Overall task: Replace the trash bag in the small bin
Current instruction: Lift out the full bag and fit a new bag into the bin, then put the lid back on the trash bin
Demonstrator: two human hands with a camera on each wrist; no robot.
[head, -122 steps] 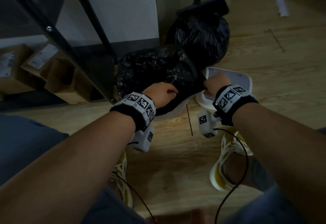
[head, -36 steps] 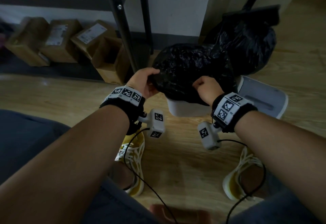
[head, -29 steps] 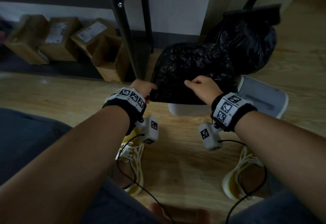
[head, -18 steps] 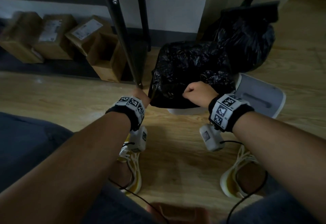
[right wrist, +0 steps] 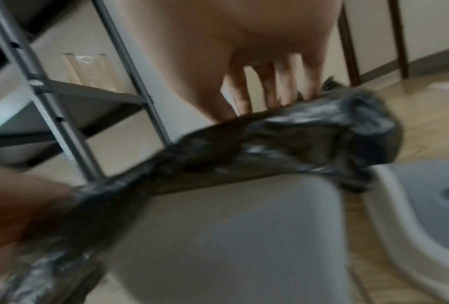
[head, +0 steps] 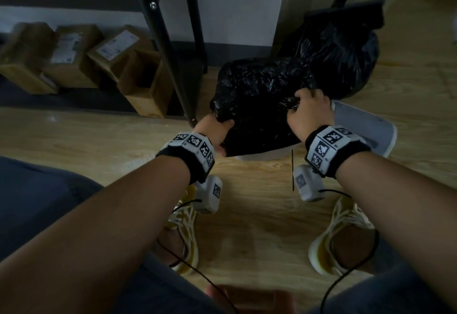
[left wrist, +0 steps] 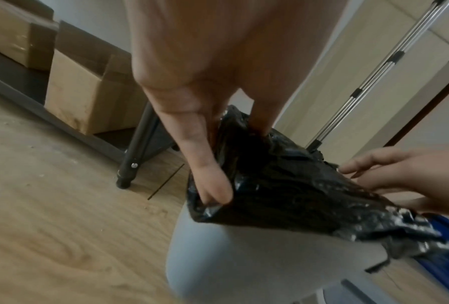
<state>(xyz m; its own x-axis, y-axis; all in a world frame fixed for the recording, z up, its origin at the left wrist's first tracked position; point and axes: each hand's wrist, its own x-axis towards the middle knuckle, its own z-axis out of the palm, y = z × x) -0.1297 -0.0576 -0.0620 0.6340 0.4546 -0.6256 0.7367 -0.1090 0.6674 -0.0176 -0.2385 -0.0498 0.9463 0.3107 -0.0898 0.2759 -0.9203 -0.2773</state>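
Head view, near to far: two yellow-and-white shoes [head: 184,227] stood on the wood floor [head: 257,214], knees in dark trousers at the near edge. Both forearms wore tagged wristbands with small white camera units hanging below. Just beyond them the small bin [head: 262,156], pale grey, stood on the floor with a black trash bag [head: 254,105] draped over its mouth and down its near side; only a strip of bin wall showed under the bag's hem. The left hand [head: 214,131] was at the bag's near-left corner, thumb and fingers [left wrist: 213,185] curled around the plastic edge and pinching it against the bin's rim; the left wrist view showed the thumb tucked under a fold. The right hand [head: 309,115] was at the right side of the bag, fingers [right wrist: 283,90] curled over a bunched ridge of plastic and gripping it; the right wrist view was blurred but showed the fingertips behind the ridge. To the right of the bin, touching or just beside it, the bin lid [head: 366,128] lay flat on the floor. Farther right, a full black bag [head: 341,58] sat behind the lid. Far left, cardboard boxes [head: 99,58] were lined up under a black metal rack [head: 170,48] by the wall.
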